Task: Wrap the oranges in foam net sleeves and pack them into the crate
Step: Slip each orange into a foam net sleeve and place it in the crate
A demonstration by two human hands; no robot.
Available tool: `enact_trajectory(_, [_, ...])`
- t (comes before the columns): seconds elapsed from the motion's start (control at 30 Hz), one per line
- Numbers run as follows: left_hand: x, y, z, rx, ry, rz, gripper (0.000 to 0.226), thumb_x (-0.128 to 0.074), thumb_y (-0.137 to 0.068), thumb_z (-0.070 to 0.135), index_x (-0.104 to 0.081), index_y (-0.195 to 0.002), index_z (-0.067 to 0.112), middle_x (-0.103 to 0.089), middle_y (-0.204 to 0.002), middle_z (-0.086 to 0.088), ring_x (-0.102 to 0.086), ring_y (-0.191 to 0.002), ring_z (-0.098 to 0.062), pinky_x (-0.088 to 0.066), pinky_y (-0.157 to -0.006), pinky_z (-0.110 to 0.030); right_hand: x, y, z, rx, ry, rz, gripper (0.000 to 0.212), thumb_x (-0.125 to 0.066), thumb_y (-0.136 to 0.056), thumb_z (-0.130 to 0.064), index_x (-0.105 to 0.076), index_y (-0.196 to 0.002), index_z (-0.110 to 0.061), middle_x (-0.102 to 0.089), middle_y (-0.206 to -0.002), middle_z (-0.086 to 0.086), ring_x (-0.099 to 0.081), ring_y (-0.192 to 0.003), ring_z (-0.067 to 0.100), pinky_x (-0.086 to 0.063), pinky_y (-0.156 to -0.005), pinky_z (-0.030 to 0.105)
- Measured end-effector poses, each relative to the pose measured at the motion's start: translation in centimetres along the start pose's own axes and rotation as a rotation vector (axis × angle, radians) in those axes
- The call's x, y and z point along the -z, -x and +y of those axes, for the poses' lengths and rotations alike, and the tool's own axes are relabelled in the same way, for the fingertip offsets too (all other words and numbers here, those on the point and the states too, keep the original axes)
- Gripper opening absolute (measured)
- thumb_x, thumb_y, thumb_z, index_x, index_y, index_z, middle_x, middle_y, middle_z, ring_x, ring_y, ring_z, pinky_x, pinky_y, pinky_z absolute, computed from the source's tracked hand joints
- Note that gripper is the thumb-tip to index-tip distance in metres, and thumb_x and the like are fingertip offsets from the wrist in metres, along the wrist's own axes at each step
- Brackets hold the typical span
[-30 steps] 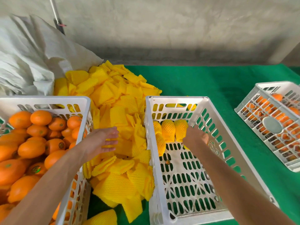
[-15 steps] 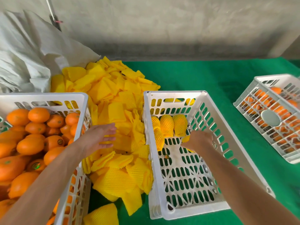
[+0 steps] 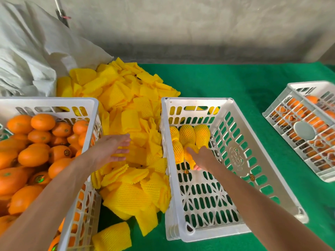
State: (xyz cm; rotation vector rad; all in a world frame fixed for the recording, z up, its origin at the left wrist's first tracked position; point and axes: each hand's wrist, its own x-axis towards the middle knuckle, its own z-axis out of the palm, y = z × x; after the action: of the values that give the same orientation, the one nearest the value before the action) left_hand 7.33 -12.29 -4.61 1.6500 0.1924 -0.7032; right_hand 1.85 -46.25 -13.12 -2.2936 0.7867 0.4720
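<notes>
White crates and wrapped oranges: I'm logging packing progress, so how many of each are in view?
White crates: 3 (bare oranges, packing crate, far-right crate)
Wrapped oranges in the packing crate: 5, one under the right hand
Total: 8

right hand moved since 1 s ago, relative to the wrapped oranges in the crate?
Yes. The right hand has pulled back toward the person from the far row of wrapped oranges, and now sets a wrapped orange in front of that row in the crate.
</notes>
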Motion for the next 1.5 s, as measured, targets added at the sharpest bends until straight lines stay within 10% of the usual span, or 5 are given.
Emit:
enact_trajectory(0.27, [-0.9, 0.3, -1.8, -0.135, -0.835, -0.119, 0.041, -0.064, -0.098, 0.047, -0.062, -0.128, 0.019, -0.06, -0.129, -0.001, -0.057, -0.118, -0.018, -0.047, -0.102, -0.033, 0.4, -0.8, -0.4, -0.116, -0.507, -0.02, 0.098, -0.079, -0.088, -0.035, -0.015, -0.158, -0.013, -0.034, -0.156, 0.014, -0.045, -0.137, 0.041, -0.056, -0.094, 0.057])
enact_trajectory(0.77, [-0.6, 0.3, -2.5, 0.095, -1.076, -0.428, 0.095, -0.081, -0.066, 0.075, -0.053, -0.146, 0.034, -0.045, -0.149, 0.006, -0.042, -0.141, -0.024, -0.04, -0.111, -0.039, 1.7, -0.7, -1.6, 0.161, 0.298, 0.367, 0.076, -0.04, -0.091, -0.079, -0.067, -0.102, -0.009, -0.064, -0.11, 0.012, -0.064, -0.104, 0.032, -0.055, -0.09, 0.047])
enact_trajectory(0.9, [-0.5, 0.5, -2.1, -0.211, -0.855, -0.302, 0.039, -0.058, -0.105, 0.035, -0.067, -0.084, 0.004, -0.051, -0.074, -0.004, -0.051, -0.077, -0.023, -0.036, -0.071, -0.033, 2.6, 1.3, -5.0, 0.413, 0.078, 0.54, 0.053, -0.047, -0.098, -0.064, -0.069, -0.108, -0.017, -0.065, -0.109, -0.001, -0.063, -0.102, 0.021, -0.05, -0.08, 0.034])
enact_trajectory(1.07, [-1.0, 1.0, -0.7, -0.762, -0.62, 0.138, 0.027, -0.057, -0.105, 0.022, -0.075, -0.095, 0.004, -0.066, -0.083, -0.007, -0.058, -0.08, -0.023, -0.045, -0.075, -0.038, 2.4, 6.0, -11.2, 0.766, -0.052, 0.658, 0.019, -0.058, -0.101, -0.035, -0.064, -0.091, -0.021, -0.06, -0.089, -0.008, -0.055, -0.081, 0.003, -0.038, -0.062, 0.019])
enact_trajectory(1.5, [-0.2, 0.7, 1.1, -0.614, 0.324, 0.428, 0.01, -0.058, -0.103, 0.006, -0.063, -0.096, 0.0, -0.068, -0.076, -0.002, -0.067, -0.075, -0.009, -0.063, -0.069, -0.035, -5.3, 10.8, -20.4, 0.779, -0.389, 0.286, 0.015, -0.059, -0.102, -0.035, -0.069, -0.112, -0.03, -0.07, -0.102, -0.01, -0.064, -0.09, 0.008, -0.05, -0.079, 0.021])
